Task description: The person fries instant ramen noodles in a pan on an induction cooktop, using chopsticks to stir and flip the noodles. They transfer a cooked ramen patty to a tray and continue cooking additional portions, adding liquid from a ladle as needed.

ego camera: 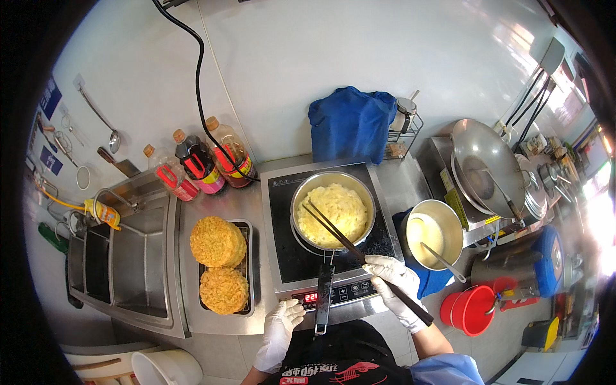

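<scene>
My right hand [395, 288], in a white glove, grips a pair of long dark chopsticks [353, 251]. Their tips rest on a pale yellow, lumpy round of food [337, 211] in a steel pan [370, 219]. The pan sits on a black-topped induction cooker [284, 257] with a lit red display, its black handle [325, 296] pointing towards me. Beside that handle, at the cooker's front left corner, my gloved left hand [285, 317] hovers with loosely bent fingers and nothing in it. Golden fried rounds [219, 240] lie on a racked metal tray [252, 288] to the left.
Right of the cooker stands a steel pot [455, 231] of pale yellow liquid with a ladle [445, 262]. Sauce bottles [236, 156] line the back left, near the sink [139, 274]. A wok [486, 168] is at right; below it, a red bucket [467, 310]. A black cable [198, 82] hangs behind.
</scene>
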Action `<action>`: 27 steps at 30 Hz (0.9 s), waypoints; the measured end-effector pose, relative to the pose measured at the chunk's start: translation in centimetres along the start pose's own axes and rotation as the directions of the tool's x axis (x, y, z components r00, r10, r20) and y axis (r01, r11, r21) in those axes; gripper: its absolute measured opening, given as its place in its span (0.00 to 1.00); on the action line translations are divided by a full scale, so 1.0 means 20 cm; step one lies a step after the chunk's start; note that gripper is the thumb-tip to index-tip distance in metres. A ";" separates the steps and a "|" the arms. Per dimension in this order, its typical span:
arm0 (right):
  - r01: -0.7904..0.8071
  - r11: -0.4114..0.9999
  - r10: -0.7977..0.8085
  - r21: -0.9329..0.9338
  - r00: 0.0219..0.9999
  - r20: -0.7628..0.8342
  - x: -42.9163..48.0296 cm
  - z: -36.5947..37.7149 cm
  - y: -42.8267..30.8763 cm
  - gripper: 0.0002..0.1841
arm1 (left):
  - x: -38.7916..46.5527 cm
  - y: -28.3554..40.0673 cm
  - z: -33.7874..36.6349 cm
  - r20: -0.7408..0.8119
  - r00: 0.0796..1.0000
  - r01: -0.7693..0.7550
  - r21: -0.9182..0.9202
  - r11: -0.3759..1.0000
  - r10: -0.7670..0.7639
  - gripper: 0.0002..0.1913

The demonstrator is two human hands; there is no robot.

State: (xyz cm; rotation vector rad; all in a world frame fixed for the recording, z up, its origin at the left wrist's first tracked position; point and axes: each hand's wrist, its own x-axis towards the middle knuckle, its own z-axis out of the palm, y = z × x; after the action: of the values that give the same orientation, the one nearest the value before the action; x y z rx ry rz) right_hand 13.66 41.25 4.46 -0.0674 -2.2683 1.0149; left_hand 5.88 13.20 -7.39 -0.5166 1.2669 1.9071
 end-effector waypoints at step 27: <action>-0.195 0.972 0.205 0.134 0.976 -0.071 -0.02 0.02 -0.01 0.08 | 0.00 0.00 -0.01 0.036 0.999 0.017 0.001 1.000 -0.017 0.21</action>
State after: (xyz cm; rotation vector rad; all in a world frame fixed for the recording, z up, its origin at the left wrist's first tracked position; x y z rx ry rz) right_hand 13.75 40.72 4.13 -0.2856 -2.1477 1.2345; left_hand 5.82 13.11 -7.45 -0.4886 1.2366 1.8939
